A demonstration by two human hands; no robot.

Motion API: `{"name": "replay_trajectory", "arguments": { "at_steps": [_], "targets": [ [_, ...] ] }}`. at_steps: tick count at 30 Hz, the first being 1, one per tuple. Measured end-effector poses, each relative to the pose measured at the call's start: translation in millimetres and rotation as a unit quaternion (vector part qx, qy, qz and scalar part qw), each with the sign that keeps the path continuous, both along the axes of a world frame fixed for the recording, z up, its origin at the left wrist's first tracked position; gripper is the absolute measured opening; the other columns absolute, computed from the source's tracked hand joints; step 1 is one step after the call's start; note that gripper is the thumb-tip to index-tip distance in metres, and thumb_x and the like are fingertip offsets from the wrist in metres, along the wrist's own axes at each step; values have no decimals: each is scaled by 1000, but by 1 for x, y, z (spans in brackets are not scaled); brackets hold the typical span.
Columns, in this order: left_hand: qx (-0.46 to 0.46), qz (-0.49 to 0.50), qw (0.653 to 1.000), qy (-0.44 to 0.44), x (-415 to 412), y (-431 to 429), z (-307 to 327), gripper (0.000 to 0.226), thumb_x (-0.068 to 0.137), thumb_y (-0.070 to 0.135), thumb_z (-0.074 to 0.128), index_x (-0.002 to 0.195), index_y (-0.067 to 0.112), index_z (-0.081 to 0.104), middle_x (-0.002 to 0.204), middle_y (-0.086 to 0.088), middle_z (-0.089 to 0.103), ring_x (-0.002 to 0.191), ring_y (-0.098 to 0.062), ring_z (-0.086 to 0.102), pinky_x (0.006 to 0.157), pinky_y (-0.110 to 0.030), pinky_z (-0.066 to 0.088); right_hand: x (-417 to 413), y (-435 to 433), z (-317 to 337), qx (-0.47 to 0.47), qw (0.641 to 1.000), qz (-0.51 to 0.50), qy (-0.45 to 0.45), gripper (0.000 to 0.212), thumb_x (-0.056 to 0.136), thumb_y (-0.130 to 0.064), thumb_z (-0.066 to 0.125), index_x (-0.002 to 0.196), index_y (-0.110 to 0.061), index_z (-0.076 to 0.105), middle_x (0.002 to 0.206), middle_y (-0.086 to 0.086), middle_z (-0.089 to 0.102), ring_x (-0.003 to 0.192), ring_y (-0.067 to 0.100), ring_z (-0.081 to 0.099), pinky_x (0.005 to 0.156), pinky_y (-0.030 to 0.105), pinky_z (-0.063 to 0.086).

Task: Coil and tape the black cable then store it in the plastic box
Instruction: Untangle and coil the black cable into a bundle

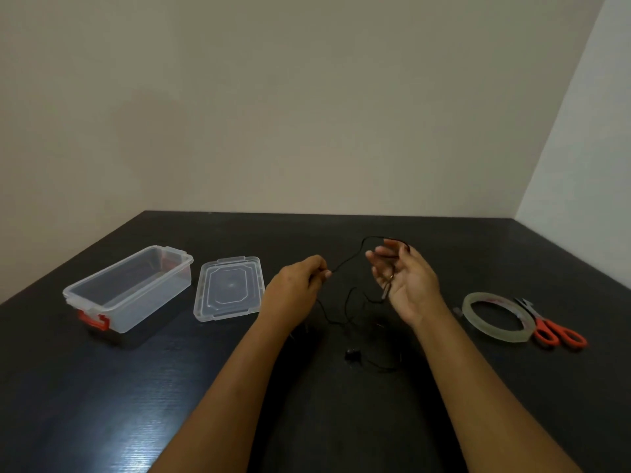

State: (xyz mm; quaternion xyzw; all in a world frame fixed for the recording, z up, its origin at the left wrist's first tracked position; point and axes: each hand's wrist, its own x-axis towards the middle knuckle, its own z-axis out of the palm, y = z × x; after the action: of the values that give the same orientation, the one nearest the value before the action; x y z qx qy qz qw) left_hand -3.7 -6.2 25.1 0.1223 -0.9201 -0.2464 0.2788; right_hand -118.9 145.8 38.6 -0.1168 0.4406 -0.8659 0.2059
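Note:
A thin black cable (pixel 348 259) runs between my two hands above the dark table. My left hand (pixel 297 290) pinches the cable near its fingertips. My right hand (pixel 406 278) is turned palm up with the cable looped over its fingers, and a metal plug hangs by the palm. The rest of the cable lies loose on the table below, ending in a small black part (pixel 350 355). A clear plastic box (pixel 129 288) with red latches stands open at the left. A roll of clear tape (pixel 495 317) lies at the right.
The box's clear lid (pixel 229 288) lies flat between the box and my left hand. Orange-handled scissors (pixel 553 327) lie just right of the tape roll. The dark table (pixel 136 404) meets a beige wall at the back.

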Motion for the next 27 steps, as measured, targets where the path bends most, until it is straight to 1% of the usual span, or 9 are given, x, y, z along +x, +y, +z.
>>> {"name": "replay_trajectory", "arguments": {
  "at_steps": [3,6,10,13,16,19,21,25,27],
  "targets": [
    [0,15,1000,3,-1,-1,-1,14,96,33,46,97,22,55,74,7,54,62,-7,50,64,-31,49,7,3,5,-60,994,87,-24,31,102,-27,36,89,-11,59,50,-4,46,35,5,42,55,23,53],
    [1,34,999,25,-1,-2,-2,15,96,32,47,96,20,55,70,7,52,59,-8,48,61,-31,47,11,5,7,51,989,132,28,41,98,-45,37,99,-13,63,48,-5,34,33,4,26,43,20,41],
    [3,19,1000,21,-1,0,-2,12,95,31,48,97,23,56,79,4,58,63,-8,50,63,-32,48,21,-7,4,234,947,135,175,40,95,-52,41,117,-25,61,54,-4,38,37,4,32,48,24,37],
    [-13,-12,1000,15,-3,9,-2,10,95,26,47,99,26,56,84,5,59,70,-11,54,66,-31,49,30,-17,-4,336,895,127,265,34,93,-47,51,105,-17,61,60,-3,44,46,3,41,47,20,37],
    [-7,-27,999,33,-4,15,-3,10,94,22,47,100,26,55,83,6,59,69,-11,53,65,-32,49,35,-21,-8,304,911,122,250,27,96,-36,52,89,-11,61,62,-1,46,50,7,43,45,19,36],
    [28,-28,998,51,-5,13,-2,4,93,26,51,93,23,51,78,3,60,64,-13,55,63,-38,52,32,-19,-3,256,942,70,206,26,98,-33,48,94,-18,70,70,-3,53,43,2,42,46,19,38],
    [48,-32,997,44,-4,13,-2,8,92,27,54,90,21,50,77,1,63,67,-16,60,66,-42,54,26,-14,-1,210,957,88,179,21,95,-32,54,98,-23,72,72,-4,54,43,3,38,48,21,38],
    [44,-60,996,52,-4,17,-3,3,91,18,54,88,18,53,80,2,64,71,-14,63,69,-41,55,26,-8,-4,252,928,174,213,21,88,-33,63,106,-24,70,75,-3,61,53,6,48,49,21,40],
    [44,-64,995,60,-4,18,-3,7,91,15,55,85,19,53,78,3,64,69,-13,62,68,-39,55,30,-11,-6,252,926,168,226,23,91,-33,60,105,-17,68,75,1,62,56,3,53,48,19,40]
  ]
}}
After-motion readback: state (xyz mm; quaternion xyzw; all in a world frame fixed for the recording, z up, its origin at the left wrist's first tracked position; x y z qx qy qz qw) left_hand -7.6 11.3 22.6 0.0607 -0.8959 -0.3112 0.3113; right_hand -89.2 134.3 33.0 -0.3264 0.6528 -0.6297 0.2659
